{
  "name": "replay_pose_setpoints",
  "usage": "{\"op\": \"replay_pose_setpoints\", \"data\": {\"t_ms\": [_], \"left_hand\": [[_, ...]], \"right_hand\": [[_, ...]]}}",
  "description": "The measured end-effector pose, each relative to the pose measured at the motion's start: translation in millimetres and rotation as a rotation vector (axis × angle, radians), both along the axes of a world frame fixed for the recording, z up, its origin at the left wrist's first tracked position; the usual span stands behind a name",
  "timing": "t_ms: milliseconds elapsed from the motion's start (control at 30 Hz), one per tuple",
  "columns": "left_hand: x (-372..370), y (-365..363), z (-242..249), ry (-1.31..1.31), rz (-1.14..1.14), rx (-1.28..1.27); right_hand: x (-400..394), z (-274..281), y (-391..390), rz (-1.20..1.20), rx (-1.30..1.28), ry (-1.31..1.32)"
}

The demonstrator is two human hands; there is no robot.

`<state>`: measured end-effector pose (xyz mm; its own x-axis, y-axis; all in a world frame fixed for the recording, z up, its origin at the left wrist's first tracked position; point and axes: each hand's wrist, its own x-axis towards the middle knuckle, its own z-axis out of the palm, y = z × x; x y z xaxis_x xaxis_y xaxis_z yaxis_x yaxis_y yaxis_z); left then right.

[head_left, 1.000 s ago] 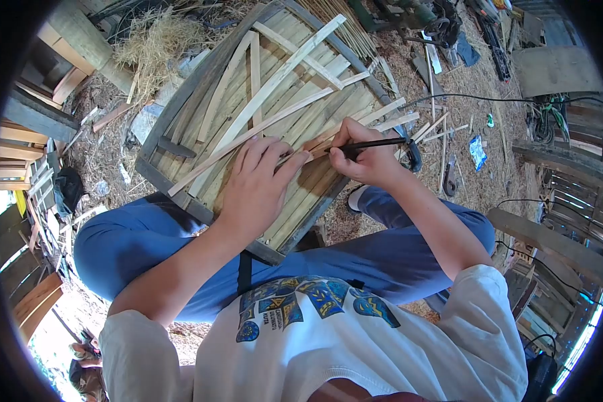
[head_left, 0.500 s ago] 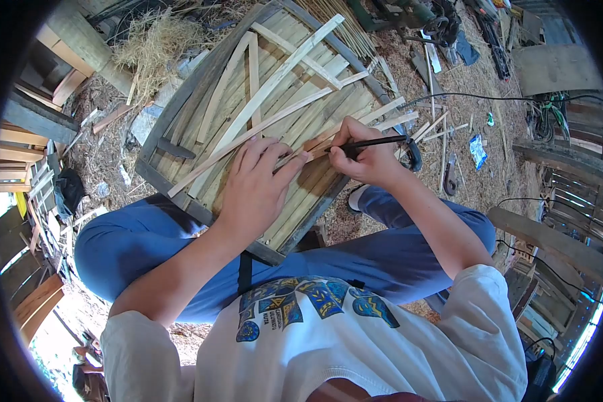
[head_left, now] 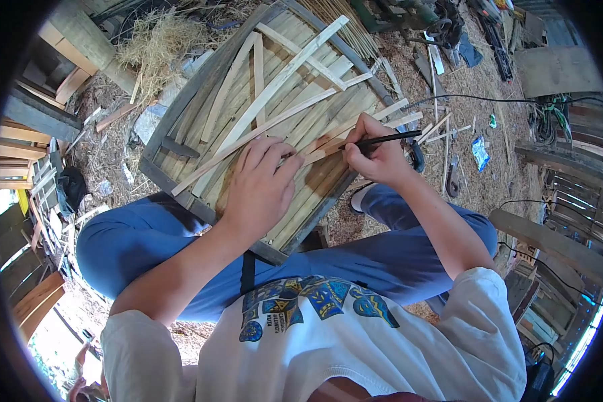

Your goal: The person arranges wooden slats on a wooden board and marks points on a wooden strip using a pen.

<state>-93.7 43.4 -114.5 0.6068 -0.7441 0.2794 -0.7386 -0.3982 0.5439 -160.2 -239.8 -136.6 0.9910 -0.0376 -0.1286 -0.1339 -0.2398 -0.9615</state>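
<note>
A framed wooden panel [head_left: 295, 211] lies across my lap, with several thin pale strips on it. My right hand [head_left: 380, 155] pinches a black pencil [head_left: 400, 136], its tip over a short wood piece [head_left: 323, 153] near the panel's right side. My left hand [head_left: 262, 181] rests on the panel at the left end of that piece, fingers bent over the strips; whether they grip anything is hidden. One long strip [head_left: 214, 161] runs diagonally past my left fingertips. A dark flat piece [head_left: 179, 148] lies at the panel's left corner.
Straw [head_left: 157, 50] is heaped at the upper left. A black cable [head_left: 479, 99] crosses the floor on the right, near a blue wrapper [head_left: 480, 153] and a curved metal tool [head_left: 453, 177]. Planks [head_left: 549, 241] lie at the right. Part of a person [head_left: 80, 375] shows at the lower left.
My right hand and the pencil have shifted slightly right, and the pencil lies nearer level. My left fingers have drawn back left, showing more of the short piece.
</note>
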Motion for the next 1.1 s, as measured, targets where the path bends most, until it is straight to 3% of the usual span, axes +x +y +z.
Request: {"op": "replay_pose_setpoints", "data": {"t_ms": [567, 667, 867, 1100], "left_hand": [[-1, -1, -2, 0.022, 0.009, -0.010], [-1, -2, -2, -0.026, 0.009, 0.014], [5, -7, -2, -0.077, 0.001, 0.033], [11, -28, 5, -0.024, -0.005, 0.032]], "right_hand": [[2, -8, -3, 0.007, 0.069, -0.034], [2, 6, 4, -0.073, 0.222, 0.001], [3, 34, -32, -0.367, 0.287, -0.037], [-15, 58, -96, -0.727, 0.177, -0.294]]}}
